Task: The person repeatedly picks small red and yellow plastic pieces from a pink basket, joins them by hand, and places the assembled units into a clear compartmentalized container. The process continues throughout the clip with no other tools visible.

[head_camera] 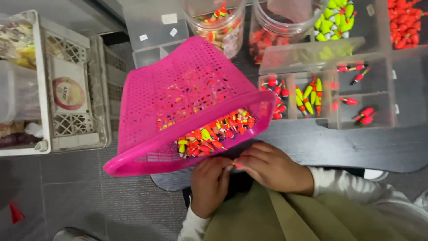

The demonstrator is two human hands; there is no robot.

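Taking the pink basket [178, 93] as the landmark: far to its left a white slatted crate [73, 89] is standing, holding a pale box and some packets too blurred to name. The basket itself is sitting tilted, its open mouth tipping toward the person, and a heap of small fishing floats [214, 134] in red, orange and yellow is lying in its lower corner.

Just below the basket's rim, the left hand [209, 185] is curling with its fingers bent inward, and the right hand [272, 168] is closing beside it. The two hands are meeting at the fingertips and appear to be pinching one small red-tipped float [236, 164] between them, though it is nearly hidden by the fingers.

Behind the basket, a clear round jar [218, 24] is holding mixed floats, and next to it a second jar [272, 31] is holding mostly red ones. To the right of the basket a clear compartment tray [327, 96] is lying on the dark table [339, 147], its cells holding red floats, yellow-green floats and a few scattered red ones. Farther right and behind, open bins are holding yellow-green floats [334, 20] and red floats [405, 22].
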